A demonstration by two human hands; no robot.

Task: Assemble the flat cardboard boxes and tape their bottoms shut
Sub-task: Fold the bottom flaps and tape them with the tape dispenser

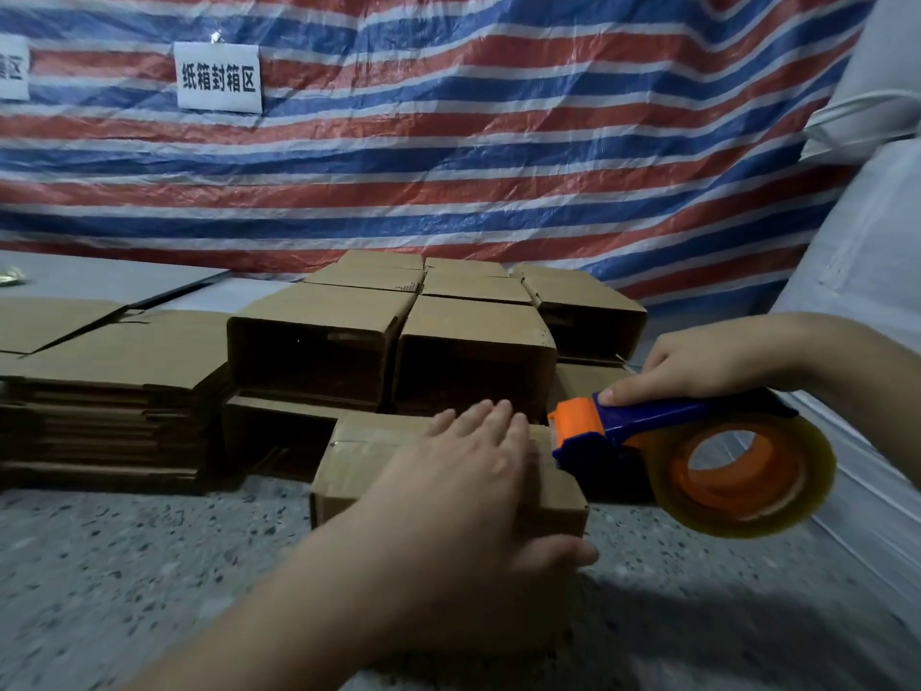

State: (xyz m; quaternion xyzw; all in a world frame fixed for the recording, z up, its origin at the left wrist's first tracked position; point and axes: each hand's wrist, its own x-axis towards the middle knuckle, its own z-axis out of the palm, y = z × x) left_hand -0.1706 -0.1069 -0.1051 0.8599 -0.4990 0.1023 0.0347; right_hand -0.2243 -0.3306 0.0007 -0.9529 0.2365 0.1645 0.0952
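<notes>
**A:** Where does the cardboard box [438, 471] lie relative to your fingers?

**B:** It stands on the speckled floor [149, 551], in front of the assembled boxes [398, 336]. Your left hand [463, 496] rests flat on its taped top, fingers straight and close together, thumb down the near side. Your right hand [707, 361] grips the tape dispenser [697, 441], fingers curled round its blue handle, its orange head at the box's right edge.

**A:** What is hidden or unclear?

**B:** Your left hand covers most of the top. The flat cardboard stack [109, 391] is cut off at the left. Whether the blade touches the box cannot be told.
</notes>
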